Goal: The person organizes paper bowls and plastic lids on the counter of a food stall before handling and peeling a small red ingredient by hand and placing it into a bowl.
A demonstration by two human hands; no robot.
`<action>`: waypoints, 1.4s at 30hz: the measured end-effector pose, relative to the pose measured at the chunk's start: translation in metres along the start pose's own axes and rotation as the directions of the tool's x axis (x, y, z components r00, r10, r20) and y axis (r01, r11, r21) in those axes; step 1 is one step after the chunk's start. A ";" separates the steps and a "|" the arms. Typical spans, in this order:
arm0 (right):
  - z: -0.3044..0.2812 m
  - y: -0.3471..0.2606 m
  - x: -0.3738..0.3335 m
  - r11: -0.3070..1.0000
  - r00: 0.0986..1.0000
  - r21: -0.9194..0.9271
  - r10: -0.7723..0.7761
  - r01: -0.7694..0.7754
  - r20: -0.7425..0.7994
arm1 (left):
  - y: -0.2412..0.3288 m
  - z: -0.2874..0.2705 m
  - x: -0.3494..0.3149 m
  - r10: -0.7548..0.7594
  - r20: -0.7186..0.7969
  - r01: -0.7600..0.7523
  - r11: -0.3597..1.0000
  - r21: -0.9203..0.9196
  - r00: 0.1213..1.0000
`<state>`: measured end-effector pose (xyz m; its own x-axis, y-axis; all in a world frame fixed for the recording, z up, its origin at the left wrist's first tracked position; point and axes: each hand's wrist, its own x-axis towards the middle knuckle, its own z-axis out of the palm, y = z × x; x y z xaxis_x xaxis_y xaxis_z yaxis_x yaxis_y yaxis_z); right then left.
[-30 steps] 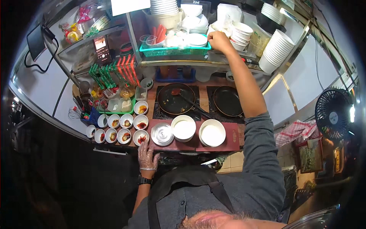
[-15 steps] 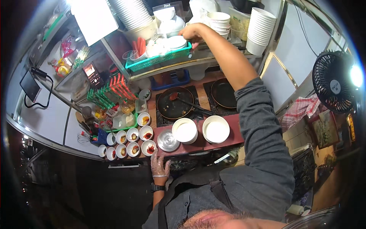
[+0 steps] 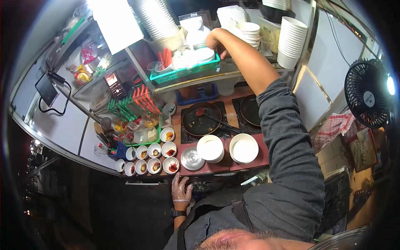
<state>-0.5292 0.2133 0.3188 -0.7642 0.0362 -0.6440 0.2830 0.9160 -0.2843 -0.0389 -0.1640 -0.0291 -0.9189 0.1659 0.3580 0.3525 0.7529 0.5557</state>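
Observation:
My left hand (image 3: 181,190), in a clear plastic glove, rests at the counter's front edge below a white cup of red sauce (image 3: 171,165). Its fingers are extended and slightly apart, holding nothing. My right arm stretches up to the shelf, where my right hand (image 3: 216,41) reaches behind the right end of a green basket (image 3: 187,75), beside white lids or bowls (image 3: 204,54). Most of its fingers are hidden, so any hold is unclear. Two white tubs, one left (image 3: 210,148) and one right (image 3: 243,148), stand on the red counter strip beside clear lids (image 3: 192,159).
Several small white cups with sauces stand left of the lids. Behind the tubs, a black pan (image 3: 202,119) holds a red-tipped utensil; a second pan (image 3: 251,110) sits beside it. Tall stacks of white containers (image 3: 292,41) line the shelf. A black fan (image 3: 366,93) stands right.
The whole view has shifted, so the counter and shelf appear farther right. My right hand stays by the basket's right end, its fingers turned further behind it. My left hand remains at the counter edge.

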 end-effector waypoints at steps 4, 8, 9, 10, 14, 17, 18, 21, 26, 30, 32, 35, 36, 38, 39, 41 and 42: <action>-0.011 -0.001 -0.005 0.998 0.998 -0.048 -0.047 0.045 -0.051 | 0.002 -0.005 -0.005 -0.030 -0.028 0.029 0.999 -0.044 0.999; -0.015 0.003 -0.005 0.978 0.985 -0.187 -0.116 0.091 -0.130 | 0.000 -0.005 -0.008 -0.056 -0.006 0.056 0.998 -0.021 0.998; -0.017 0.007 -0.003 0.958 0.973 -0.250 -0.178 0.138 -0.145 | -0.002 -0.003 -0.006 -0.048 -0.006 0.048 0.998 -0.029 0.999; -0.009 0.003 -0.008 0.957 0.975 -0.253 -0.177 0.139 -0.137 | 0.001 -0.006 -0.007 -0.046 -0.009 0.045 0.999 -0.012 0.999; -0.010 0.010 -0.030 0.956 0.854 -0.205 -0.283 0.212 -0.437 | 0.005 -0.010 -0.003 -0.010 -0.012 0.010 1.000 0.012 1.000; -0.003 0.018 -0.049 0.929 0.791 -0.209 -0.371 0.306 -0.487 | 0.004 -0.013 -0.005 -0.061 0.011 0.062 0.998 -0.033 0.998; 0.003 0.017 -0.058 0.917 0.779 -0.175 -0.396 0.358 -0.486 | 0.004 -0.013 -0.008 -0.069 0.011 0.070 0.997 -0.038 0.998; -0.006 0.038 -0.035 0.953 0.850 -0.082 -0.296 0.290 -0.435 | 0.007 -0.011 -0.002 -0.047 0.020 0.048 0.995 -0.082 0.999; 0.016 0.028 -0.019 0.934 0.934 0.071 -0.341 0.349 -0.104 | 0.000 -0.013 -0.009 0.001 -0.010 -0.002 1.000 -0.030 1.000; -0.015 0.047 0.016 0.986 0.981 -0.014 -0.168 0.167 -0.094 | 0.003 -0.003 -0.001 0.056 -0.002 -0.056 0.997 -0.047 0.998; -0.003 0.027 0.012 0.988 0.991 -0.107 -0.116 0.109 -0.063 | -0.002 -0.007 -0.012 0.031 0.002 -0.031 0.999 -0.020 1.000; 0.001 0.024 0.001 0.978 0.981 -0.131 -0.173 0.160 -0.093 | -0.001 -0.013 -0.021 0.001 0.004 -0.001 1.000 -0.020 1.000; -0.001 0.029 0.000 0.969 0.966 -0.129 -0.225 0.209 -0.124 | 0.000 -0.013 -0.022 -0.011 0.006 0.011 0.999 -0.041 1.000; 0.001 0.030 -0.012 0.948 0.931 -0.143 -0.310 0.286 -0.194 | -0.001 -0.013 -0.026 -0.024 -0.011 0.023 0.998 -0.057 1.000; 0.004 0.029 -0.016 0.946 0.931 -0.149 -0.312 0.286 -0.188 | -0.003 -0.012 -0.028 -0.027 -0.023 0.026 0.997 -0.072 0.999; 0.010 0.034 -0.031 0.917 0.866 -0.214 -0.391 0.337 -0.312 | 0.000 -0.012 -0.028 -0.044 -0.038 0.040 0.992 -0.123 0.998; 0.008 0.036 -0.026 0.917 0.855 -0.204 -0.395 0.344 -0.335 | 0.002 -0.014 -0.026 -0.049 -0.027 0.046 0.992 -0.114 0.998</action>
<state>-0.4946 0.2419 0.3192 -0.9596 -0.1971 -0.2006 -0.1213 0.9336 -0.3370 -0.0119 -0.1757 -0.0269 -0.9300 0.1110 0.3504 0.3277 0.6822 0.6536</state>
